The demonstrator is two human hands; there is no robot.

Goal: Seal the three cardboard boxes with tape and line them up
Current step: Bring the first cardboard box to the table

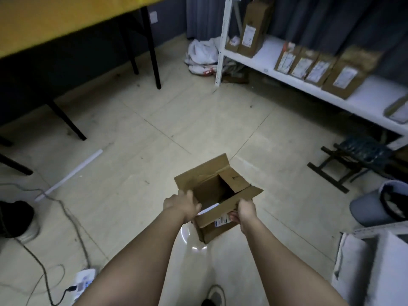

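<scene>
Room is dimly lit overall; corners are darkened by vignetting. A bright glare patch is seen on the floor (194,239) just below the box (217,199), w/ light apparently from overhead. Straight lines, e.g. the shelf (309,85), are bent by wide-angle distortion. Edges are blurred, esp. the table (55,21); detail is soft throughout.

Premises appear to be a small storeroom or parcel packing room — the footage is dim and blurred. White metal shelving (293,69) carries labelled cardboard parcels (341,77); tiled floor (176,120), trestle table (66,23), loose cables (64,215), grey bin (373,208).
</scene>
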